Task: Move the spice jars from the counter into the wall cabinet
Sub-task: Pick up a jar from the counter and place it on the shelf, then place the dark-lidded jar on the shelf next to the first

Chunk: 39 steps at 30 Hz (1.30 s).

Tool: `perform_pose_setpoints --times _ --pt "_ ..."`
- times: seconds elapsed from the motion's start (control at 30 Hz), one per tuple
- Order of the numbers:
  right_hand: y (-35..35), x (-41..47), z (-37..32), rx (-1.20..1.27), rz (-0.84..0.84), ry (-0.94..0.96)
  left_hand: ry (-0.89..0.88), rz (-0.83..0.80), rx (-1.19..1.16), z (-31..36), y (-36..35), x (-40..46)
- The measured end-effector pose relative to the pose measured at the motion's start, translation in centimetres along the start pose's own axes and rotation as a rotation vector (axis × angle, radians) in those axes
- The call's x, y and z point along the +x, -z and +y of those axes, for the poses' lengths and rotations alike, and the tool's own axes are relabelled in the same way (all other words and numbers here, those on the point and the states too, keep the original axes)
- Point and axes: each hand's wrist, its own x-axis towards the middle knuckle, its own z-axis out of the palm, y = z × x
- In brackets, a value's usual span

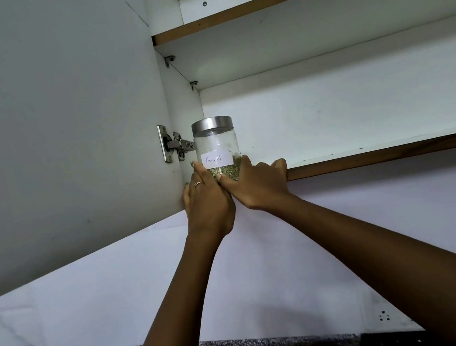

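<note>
Fennel jar (pixel 217 150) sits at the far left front corner of the wall cabinet's bottom shelf (pixel 392 152), upright, steel lid on, label facing out. It is right beside the cabinet side wall and the door hinge (pixel 174 146).

Left hand (pixel 205 199) wraps the jar's lower left side, fingers curled onto the glass. Right hand (pixel 254 182) has thumb and forefinger on the jar's lower right; its other fingers hook over the shelf's front edge. So both are clamped on the jar, low down.

Can't tell if the base is fully on the shelf or hanging over the lip; the hands hide it.

To do this step well:
- push straight back, base flat on the shelf, no tilt. Glass is slick and the weight sits low.
- get the whole base past the edge before letting go.
- leave a gap from the hinge so the open door (pixel 56 126) can swing shut.
- keep it hard left; more jars likely follow and the shelf to the right takes them.
- release one hand at a time.
</note>
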Motion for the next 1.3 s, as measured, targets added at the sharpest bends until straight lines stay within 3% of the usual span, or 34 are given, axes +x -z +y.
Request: perform_pose_setpoints --times 0.23,0.33,0.43,0.67,0.93,1.3 --pt "0.4 -0.3 -0.3 0.025 -0.049 -0.041 0.007 -0.008 0.014 0.3 0.1 -0.6" --pt "0.5 -1.2 -0.2 0.137 0.031 -0.019 0.002 0.065 -0.017 0.2 0.0 -1.2" --pt "0.7 -2.6 1.0 0.162 0.112 0.107 -0.021 0.138 -0.05 -0.2 -0.5 -2.9" --pt "2.4 -7.2 5.3 -0.124 0.219 0.358 -0.092 0.291 -0.167 0.9 -2.3 -8.8" --pt "5.4 -16.3 10.7 -0.115 0.222 0.221 -0.104 0.072 -0.369 4.7 -6.0 -20.4" --pt "6.7 -31.4 21.6 -0.133 0.074 -0.078 -0.15 -0.313 -0.539 10.5 -11.8 -34.7"
